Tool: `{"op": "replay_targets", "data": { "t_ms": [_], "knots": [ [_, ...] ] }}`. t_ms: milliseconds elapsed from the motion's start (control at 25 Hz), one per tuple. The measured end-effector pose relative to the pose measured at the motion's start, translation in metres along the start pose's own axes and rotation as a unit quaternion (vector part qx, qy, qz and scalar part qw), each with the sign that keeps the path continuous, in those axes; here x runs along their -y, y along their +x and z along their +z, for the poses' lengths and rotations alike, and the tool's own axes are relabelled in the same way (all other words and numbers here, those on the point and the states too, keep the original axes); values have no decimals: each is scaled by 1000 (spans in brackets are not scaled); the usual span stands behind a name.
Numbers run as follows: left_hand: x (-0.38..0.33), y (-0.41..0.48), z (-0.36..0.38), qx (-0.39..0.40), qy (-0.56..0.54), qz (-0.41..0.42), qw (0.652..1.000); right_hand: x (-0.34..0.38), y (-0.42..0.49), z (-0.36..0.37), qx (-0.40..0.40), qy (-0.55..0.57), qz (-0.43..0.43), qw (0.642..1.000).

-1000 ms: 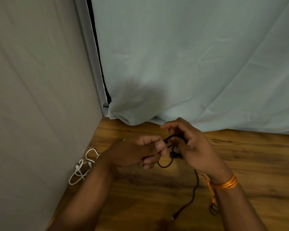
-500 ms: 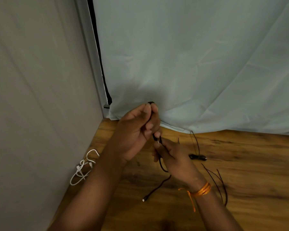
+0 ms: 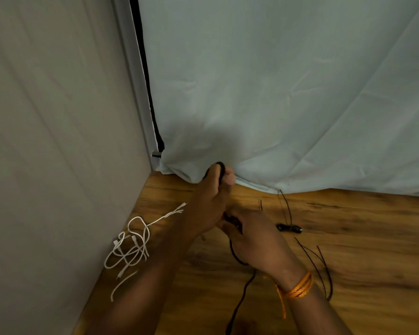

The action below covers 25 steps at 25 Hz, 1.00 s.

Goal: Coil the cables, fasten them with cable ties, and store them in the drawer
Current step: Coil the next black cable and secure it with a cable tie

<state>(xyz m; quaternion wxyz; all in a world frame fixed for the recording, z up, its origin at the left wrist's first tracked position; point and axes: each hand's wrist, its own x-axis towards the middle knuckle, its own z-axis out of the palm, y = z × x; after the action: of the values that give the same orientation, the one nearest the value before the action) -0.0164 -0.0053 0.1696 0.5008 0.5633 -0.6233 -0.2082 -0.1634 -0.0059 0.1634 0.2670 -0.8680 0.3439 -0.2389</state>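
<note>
We count two grips: one left grip point(image 3: 208, 209), one right grip point(image 3: 254, 240). There is one black cable point(image 3: 240, 303) and one white cable tangle point(image 3: 131, 247) — its strands we cannot separate. One small black bundle point(image 3: 289, 228) lies on the one desk point(image 3: 361, 238). Thin black ties point(image 3: 311, 262) — at least four. One orange wrist thread point(image 3: 298, 287). Two cloths: one beige cloth point(image 3: 46, 117), one pale blue cloth point(image 3: 288, 81).

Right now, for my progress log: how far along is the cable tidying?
Nothing looks finished. In hand: the left hand and right hand grip the black cable, its tail trailing loose over the table. Left: the white cable lies tangled by the wall, thin black ties lie unused, and no drawer is in view.
</note>
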Motion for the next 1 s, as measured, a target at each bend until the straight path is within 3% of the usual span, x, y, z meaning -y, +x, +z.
{"op": "replay_targets", "data": {
  "t_ms": [160, 360, 520, 640, 760, 920, 1000],
  "knots": [
    [9, -5, -2, 60, 83, 39, 994, 2, -1, -17, -26, 12, 16, 999],
    [5, -16, -13, 158, 63, -14, 985, 1, 4, -27, -81, 110, 87, 987],
    [-5, -17, -18, 181, 42, -27, 982, -4, 11, -32, -70, 300, 167, 937],
    [-7, -18, -21, 145, -78, -62, 984, -10, 10, -31, -43, 424, 169, 889],
    [-6, -20, -23, 100, -150, -99, 978, -15, 8, -30, -83, 407, 168, 894],
    [-7, -20, -19, 75, -182, -122, 973, -20, 7, -20, -133, 282, 104, 944],
    [-6, -19, -16, 55, -192, -136, 970, -16, 6, -17, -168, 258, 120, 944]
  ]
}}
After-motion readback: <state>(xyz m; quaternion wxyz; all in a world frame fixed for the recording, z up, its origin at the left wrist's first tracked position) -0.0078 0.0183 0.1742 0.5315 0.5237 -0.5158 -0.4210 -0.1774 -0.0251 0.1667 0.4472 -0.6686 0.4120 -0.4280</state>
